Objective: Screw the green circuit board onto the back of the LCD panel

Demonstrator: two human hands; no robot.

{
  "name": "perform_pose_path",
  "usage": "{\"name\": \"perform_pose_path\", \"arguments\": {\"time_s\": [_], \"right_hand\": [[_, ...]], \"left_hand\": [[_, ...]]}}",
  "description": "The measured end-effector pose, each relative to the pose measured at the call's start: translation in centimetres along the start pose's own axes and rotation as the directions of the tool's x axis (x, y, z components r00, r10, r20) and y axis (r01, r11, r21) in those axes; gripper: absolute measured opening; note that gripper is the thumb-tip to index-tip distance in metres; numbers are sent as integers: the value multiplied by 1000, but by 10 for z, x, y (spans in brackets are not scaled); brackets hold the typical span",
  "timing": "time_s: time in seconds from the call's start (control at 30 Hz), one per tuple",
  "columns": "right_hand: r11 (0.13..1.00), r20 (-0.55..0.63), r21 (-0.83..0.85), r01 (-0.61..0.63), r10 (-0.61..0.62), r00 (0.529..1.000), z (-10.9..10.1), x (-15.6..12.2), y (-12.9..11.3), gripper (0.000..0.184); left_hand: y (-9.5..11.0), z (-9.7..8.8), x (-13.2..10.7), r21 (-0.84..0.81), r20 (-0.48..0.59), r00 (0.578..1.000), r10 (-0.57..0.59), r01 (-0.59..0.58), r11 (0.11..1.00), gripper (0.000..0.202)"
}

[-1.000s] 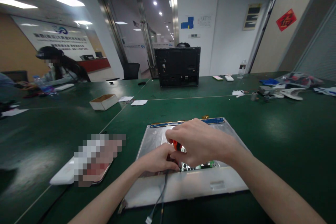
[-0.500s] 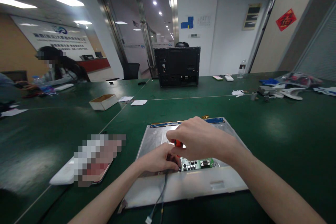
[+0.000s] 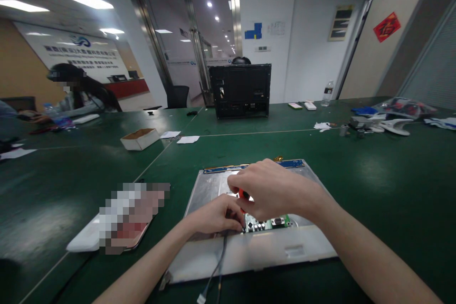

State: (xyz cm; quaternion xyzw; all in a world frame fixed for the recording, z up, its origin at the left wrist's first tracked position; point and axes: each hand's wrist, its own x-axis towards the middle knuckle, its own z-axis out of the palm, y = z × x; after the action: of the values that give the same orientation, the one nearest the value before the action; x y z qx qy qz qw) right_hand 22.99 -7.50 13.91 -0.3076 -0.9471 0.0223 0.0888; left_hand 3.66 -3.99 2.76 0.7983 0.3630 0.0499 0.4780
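A metal-backed display panel lies flat on the table before me, with a green circuit board on it. My right hand is closed around the red-orange handle of a screwdriver, held upright over the board's left part. Close beside the screwdriver's lower end, my left hand rests on the panel with its fingers curled in; what they pinch is hidden, as is the screwdriver's tip. A thin dark cable with a white plug runs from under my left hand over the panel's near edge.
Left of the panel lie a white object and a blurred-out phone-like thing. Farther off are an open cardboard box, paper slips and a black monitor housing. A person sits at far left. Assorted parts lie at right.
My right hand and the screwdriver have shifted very slightly to the right. The left hand, panel and cable look the same.
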Motion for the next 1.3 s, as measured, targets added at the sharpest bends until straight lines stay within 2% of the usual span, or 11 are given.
{"name": "perform_pose_path", "arguments": {"time_s": [0.23, 0.53, 0.73, 1.07, 1.3], "right_hand": [[998, -19, -54, -11, 10, 1000, -1, 1, -1, 14], [999, 22, 24, 22, -23, 999, 0, -1, 0, 7], [999, 1, -10, 46, -46, 999, 2, 1, -1, 7], [998, -40, -52, 30, -32, 999, 1, 2, -2, 17], [999, -13, -10, 42, -42, 999, 1, -3, -2, 13]], "left_hand": [[1, 1, -1, -37, -1, 998, -66, 66, 997, 11], [6, 0, -1, 12, -30, 997, 66, -66, 998, 8], [3, 2, -1, 25, -32, 999, 14, -13, 1000, 9], [9, 2, -4, -23, -31, 997, -66, 65, 998, 10], [-2, 1, 2, 24, -15, 998, 68, -67, 997, 9]]}}
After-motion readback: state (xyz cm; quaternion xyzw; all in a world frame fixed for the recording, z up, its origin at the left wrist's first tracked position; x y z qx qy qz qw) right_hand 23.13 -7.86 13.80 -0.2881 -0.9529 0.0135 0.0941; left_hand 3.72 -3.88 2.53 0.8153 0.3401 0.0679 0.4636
